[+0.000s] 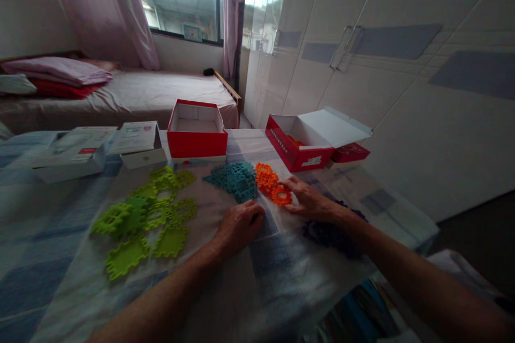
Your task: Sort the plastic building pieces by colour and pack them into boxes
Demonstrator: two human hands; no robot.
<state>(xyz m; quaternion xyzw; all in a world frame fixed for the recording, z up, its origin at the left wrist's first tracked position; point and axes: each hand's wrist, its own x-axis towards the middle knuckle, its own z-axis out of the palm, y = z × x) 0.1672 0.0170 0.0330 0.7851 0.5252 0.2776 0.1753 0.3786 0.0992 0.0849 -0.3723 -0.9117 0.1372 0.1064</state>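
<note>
My right hand (309, 198) reaches in from the right, thumb and fingers closed round the right edge of an orange interlocking piece (281, 196) with a toothed rim and an open middle. More orange pieces (265, 175) lie just behind it. Loosely curled, my left hand (242, 223) rests on the cloth with nothing visible in it. Directly beyond its knuckles is a heap of teal lattice pieces (240, 177). To the left spread several lime-green pieces (159, 214), some solid, some open-framed. Dark purple pieces (330, 236) lie under my right forearm, partly hidden.
A red open box (197, 142) stands at the table's back. Right of it, another red box (300, 156) has its white lid folded open and orange inside. Two white boxes (139, 139) sit at back left. A checked cloth (273, 273) covers the table; a bed (161, 91) lies beyond.
</note>
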